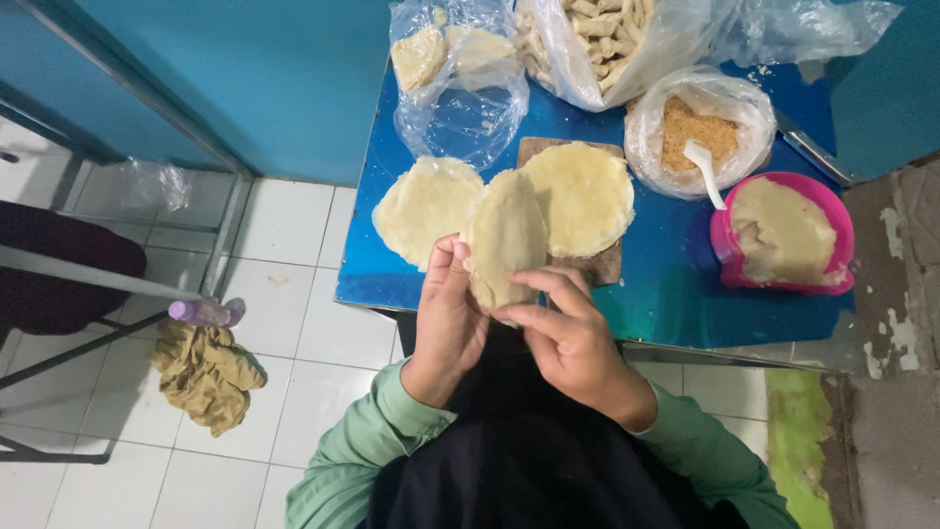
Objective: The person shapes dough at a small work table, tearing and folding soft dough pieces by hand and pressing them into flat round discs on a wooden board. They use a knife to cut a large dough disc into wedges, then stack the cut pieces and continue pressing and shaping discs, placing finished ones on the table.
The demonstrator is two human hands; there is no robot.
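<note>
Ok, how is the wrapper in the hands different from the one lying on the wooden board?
The held wrapper is folded into a long, narrow shape; the board wrapper lies open and round. The held one is lifted at the table's near edge, gripped by the left hand and right hand; the board one lies flat on the wooden board, untouched. Both are pale yellow and thin.

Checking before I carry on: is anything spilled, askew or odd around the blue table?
A crumpled tan cloth and a small purple bottle lie on the white tiled floor, left of the table. A few crumbs dot the tabletop's far edge.
</note>
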